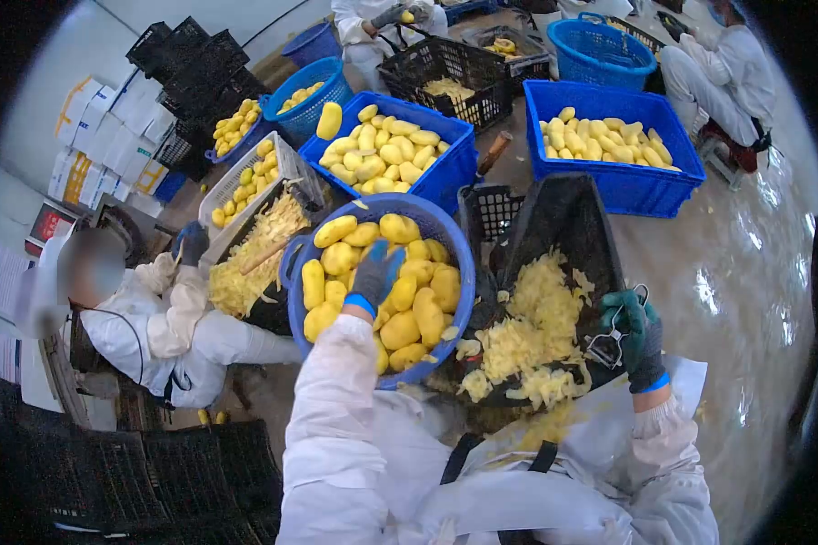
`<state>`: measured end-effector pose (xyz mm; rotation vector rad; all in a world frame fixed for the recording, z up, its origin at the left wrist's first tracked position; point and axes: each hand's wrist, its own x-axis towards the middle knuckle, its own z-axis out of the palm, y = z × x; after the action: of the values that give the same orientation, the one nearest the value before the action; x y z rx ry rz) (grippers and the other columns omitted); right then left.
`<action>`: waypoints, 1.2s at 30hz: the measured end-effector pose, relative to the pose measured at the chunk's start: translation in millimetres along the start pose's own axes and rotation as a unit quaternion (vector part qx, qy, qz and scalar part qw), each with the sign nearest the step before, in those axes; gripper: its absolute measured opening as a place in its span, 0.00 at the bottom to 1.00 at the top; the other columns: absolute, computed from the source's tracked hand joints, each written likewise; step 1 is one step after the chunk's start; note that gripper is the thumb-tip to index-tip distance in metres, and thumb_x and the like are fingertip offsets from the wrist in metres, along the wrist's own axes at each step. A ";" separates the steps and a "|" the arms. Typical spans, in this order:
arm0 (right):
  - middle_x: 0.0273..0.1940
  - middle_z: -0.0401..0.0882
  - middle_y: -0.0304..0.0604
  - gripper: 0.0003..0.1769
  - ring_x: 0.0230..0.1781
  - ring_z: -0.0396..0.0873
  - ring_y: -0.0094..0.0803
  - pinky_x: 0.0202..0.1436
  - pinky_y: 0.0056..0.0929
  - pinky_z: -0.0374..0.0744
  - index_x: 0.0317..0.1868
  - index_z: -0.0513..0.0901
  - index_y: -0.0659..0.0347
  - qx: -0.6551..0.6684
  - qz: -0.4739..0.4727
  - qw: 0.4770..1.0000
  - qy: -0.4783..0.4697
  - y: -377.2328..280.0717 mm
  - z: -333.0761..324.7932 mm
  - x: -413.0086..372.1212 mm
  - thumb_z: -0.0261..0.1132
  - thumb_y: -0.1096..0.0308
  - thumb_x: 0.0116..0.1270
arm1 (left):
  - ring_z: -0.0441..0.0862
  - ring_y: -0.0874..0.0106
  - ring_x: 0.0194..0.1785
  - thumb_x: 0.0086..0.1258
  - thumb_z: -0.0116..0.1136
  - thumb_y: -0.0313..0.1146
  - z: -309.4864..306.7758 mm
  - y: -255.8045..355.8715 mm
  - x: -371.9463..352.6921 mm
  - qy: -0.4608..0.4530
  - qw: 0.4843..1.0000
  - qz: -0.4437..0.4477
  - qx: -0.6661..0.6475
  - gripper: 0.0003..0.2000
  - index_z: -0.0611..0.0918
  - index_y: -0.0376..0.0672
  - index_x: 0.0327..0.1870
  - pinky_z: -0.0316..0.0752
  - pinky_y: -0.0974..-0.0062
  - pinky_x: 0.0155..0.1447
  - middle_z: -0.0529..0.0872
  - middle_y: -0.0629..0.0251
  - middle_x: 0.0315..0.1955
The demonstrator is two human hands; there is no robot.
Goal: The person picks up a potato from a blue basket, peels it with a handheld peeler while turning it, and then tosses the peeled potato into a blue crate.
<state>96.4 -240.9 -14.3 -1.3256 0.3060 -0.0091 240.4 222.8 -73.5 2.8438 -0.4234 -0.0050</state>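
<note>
My left hand (pixel 377 275), in a dark glove with blue fingertips, reaches palm-down onto the yellow potatoes (pixel 428 313) in a round blue-purple basin (pixel 464 272). Its fingers are stretched out over the pile, and no potato is clearly gripped. On the right, my right hand (pixel 633 331), in a green and grey glove, is closed around a metal peeler (pixel 608 348). Below and left of that hand, a black bin (pixel 568 213) holds a heap of pale peelings (pixel 532 327).
Blue crates (pixel 609 193) (pixel 445 182) of potatoes stand beyond the basin. A co-worker (pixel 168 336) sits at the left by a white crate (pixel 286 163); other people sit at the back. Black crates (pixel 200 68) are stacked at the upper left.
</note>
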 end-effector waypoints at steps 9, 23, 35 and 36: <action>0.30 0.80 0.38 0.17 0.27 0.78 0.25 0.30 0.23 0.76 0.41 0.82 0.63 0.009 0.031 0.999 -0.035 22.1 8.1 20.1 0.59 0.55 0.74 | 0.74 0.54 0.63 0.70 0.52 0.56 132.3 -68.9 -33.3 0.006 0.952 -0.173 -0.254 0.31 0.70 0.38 0.64 0.72 0.55 0.63 0.74 0.46 0.61; 0.40 0.83 0.41 0.12 0.36 0.79 0.23 0.43 0.23 0.77 0.49 0.82 0.66 -0.233 -0.322 0.899 -0.185 -2.5 65.6 -38.3 0.60 0.73 0.68 | 0.83 0.51 0.51 0.71 0.45 0.63 10.5 231.1 -138.6 -0.115 0.181 -0.159 -0.964 0.33 0.71 0.46 0.66 0.80 0.51 0.54 0.81 0.51 0.54; 0.39 0.85 0.42 0.10 0.36 0.83 0.27 0.43 0.27 0.80 0.42 0.85 0.67 -0.073 -0.120 0.965 -0.223 19.4 74.1 -75.2 0.60 0.70 0.69 | 0.84 0.63 0.41 0.74 0.41 0.62 35.6 285.9 -187.3 -0.050 0.613 -0.158 -0.773 0.29 0.76 0.43 0.56 0.81 0.60 0.51 0.84 0.60 0.38; 0.37 0.84 0.42 0.09 0.34 0.82 0.27 0.42 0.27 0.80 0.42 0.84 0.66 -0.084 -0.099 0.958 -0.256 39.9 81.1 -83.4 0.60 0.70 0.68 | 0.84 0.63 0.40 0.74 0.40 0.63 51.0 284.1 -188.7 0.008 0.724 -0.112 -0.681 0.30 0.76 0.43 0.56 0.81 0.60 0.50 0.84 0.60 0.37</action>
<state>27.9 -138.8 -17.5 -1.4712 -0.2729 0.1928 -23.5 1.6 -55.3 1.3810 0.0145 -0.2341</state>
